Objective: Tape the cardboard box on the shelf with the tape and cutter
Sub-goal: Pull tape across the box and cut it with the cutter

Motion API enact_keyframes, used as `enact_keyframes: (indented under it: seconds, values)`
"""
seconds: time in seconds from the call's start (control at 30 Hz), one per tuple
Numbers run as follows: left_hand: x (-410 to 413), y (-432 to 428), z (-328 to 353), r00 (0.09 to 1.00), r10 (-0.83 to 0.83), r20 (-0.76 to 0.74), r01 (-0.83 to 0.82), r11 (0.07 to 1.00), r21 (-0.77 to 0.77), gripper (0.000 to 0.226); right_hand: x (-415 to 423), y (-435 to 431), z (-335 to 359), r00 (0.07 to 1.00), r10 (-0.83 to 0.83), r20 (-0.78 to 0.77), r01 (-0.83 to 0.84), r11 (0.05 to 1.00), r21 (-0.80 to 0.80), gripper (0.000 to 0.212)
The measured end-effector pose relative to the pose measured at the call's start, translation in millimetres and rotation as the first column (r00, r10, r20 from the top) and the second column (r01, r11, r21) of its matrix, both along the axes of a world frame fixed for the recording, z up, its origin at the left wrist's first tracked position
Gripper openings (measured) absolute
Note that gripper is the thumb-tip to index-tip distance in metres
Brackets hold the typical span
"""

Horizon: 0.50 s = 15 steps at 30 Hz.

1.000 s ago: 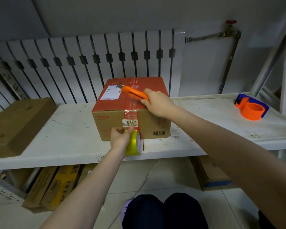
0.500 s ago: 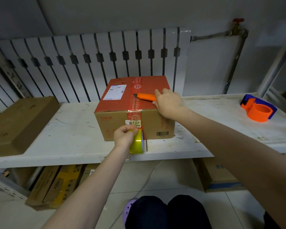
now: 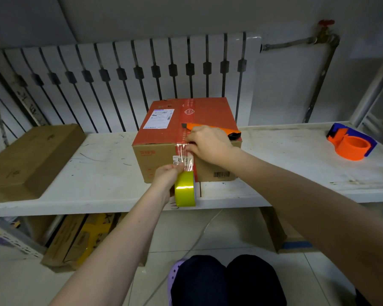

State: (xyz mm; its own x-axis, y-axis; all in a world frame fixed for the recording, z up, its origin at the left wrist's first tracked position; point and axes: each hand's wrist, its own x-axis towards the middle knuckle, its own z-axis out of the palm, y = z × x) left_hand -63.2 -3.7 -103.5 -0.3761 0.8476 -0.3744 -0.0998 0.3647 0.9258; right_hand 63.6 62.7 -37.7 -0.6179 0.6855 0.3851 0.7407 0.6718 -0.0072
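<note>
A flat brown carton [image 3: 29, 160] lay at the left end of the shelf [image 3: 97, 173]. Just right of it, the left hand [image 3: 167, 174] was clamped on the yellow tape roll [image 3: 184, 191], holding it low against the front of the cardboard box [image 3: 186, 138], which stood mid-shelf. A clear strip [image 3: 184, 154] ran from the roll up over the box's front edge, crossing a white sticker with digits, apparently 878. The right hand [image 3: 208, 144] pressed that strip down at the edge while closed around the orange cutter [image 3: 210, 129]. To cut cleanly, the strip probably needed to stay taut, blade close to the roll. The shipping label's [image 3: 161, 118] print was too small to read. An orange dispenser [image 3: 352, 143] sat far right.
</note>
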Motion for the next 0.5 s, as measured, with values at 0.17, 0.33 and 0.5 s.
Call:
enact_keyframes:
  seconds: [0.17, 0.33, 0.5]
  values:
    - [2, -9, 18, 0.998, -0.07, -0.003, 0.069, 0.996, -0.052, 0.013, -7, -3, -4, 0.995, -0.072, -0.062, 0.072, 0.997, -0.014, 0.034]
    - [8, -5, 22, 1.0, -0.019, -0.015, 0.017, 0.997, -0.076, 0.031, -4, 1, 7, 0.995, -0.069, -0.076, 0.068, 0.998, -0.012, 0.023]
    - [2, 6, 5, 1.0, 0.022, 0.008, -0.021, 0.997, -0.077, 0.053, 21, 20, 21, 0.958, -0.271, -0.099, 0.274, 0.962, 0.019, 0.047]
